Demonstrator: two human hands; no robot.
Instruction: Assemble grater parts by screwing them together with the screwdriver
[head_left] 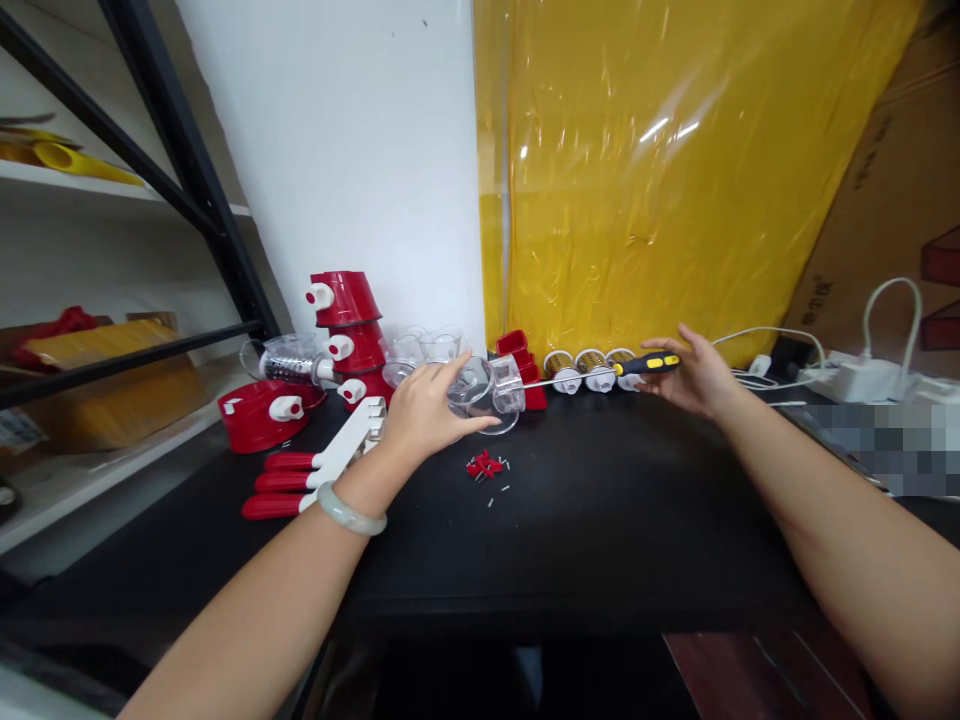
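Note:
My left hand (426, 408) grips a clear plastic housing (508, 385), thumb below and fingers over the top. From the right, a screwdriver (646, 364) with a black and yellow handle lies level, its long shaft reaching to the housing's narrow end. The tip is hard to make out there. My right hand (694, 375) has its fingers around the rear of that handle, the thumb raised. Below the housing, small red parts (484, 465) and several loose screws (505, 488) lie on the black table (585, 540).
Red bases (349, 300) are stacked at the left, beside red-handled white pieces (289, 482). Grater drums (592, 370) stand along the back, near red parts (517, 350). A white charger (862, 378) with cables lies at the right. Metal shelving (172, 120) rises at the left.

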